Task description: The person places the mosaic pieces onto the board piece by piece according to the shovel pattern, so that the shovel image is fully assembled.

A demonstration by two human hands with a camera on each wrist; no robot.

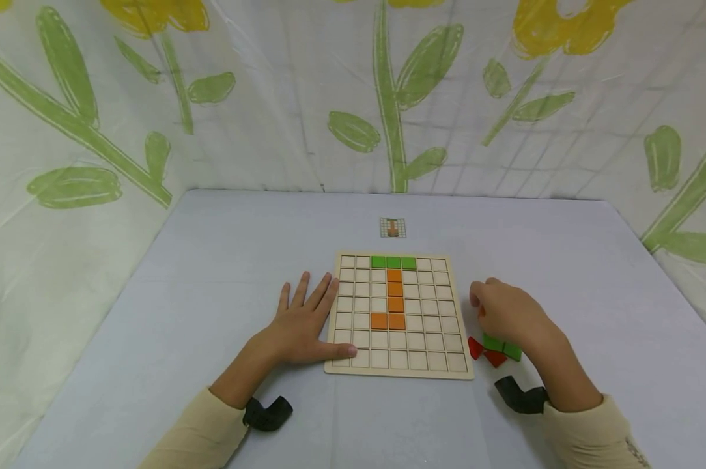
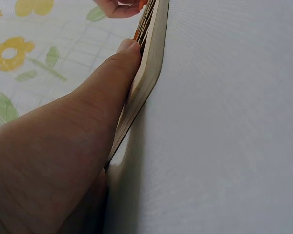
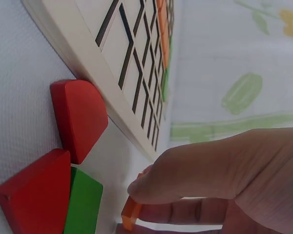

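Spread fingers of my left hand rest along the left edge of a wooden grid board, the thumb lying over its lower left corner. Its grid has three green squares in the top row, an orange column below them and another orange square beside the column's foot. Right of the board, my right hand pinches an orange square block between thumb and fingers, low over the table. Below it lie green blocks and two red pieces, one right at the board's edge.
A small printed pattern card lies behind the board on the pale table. Black curved pieces sit at both wrists. A white curtain with painted flowers hangs behind the table.
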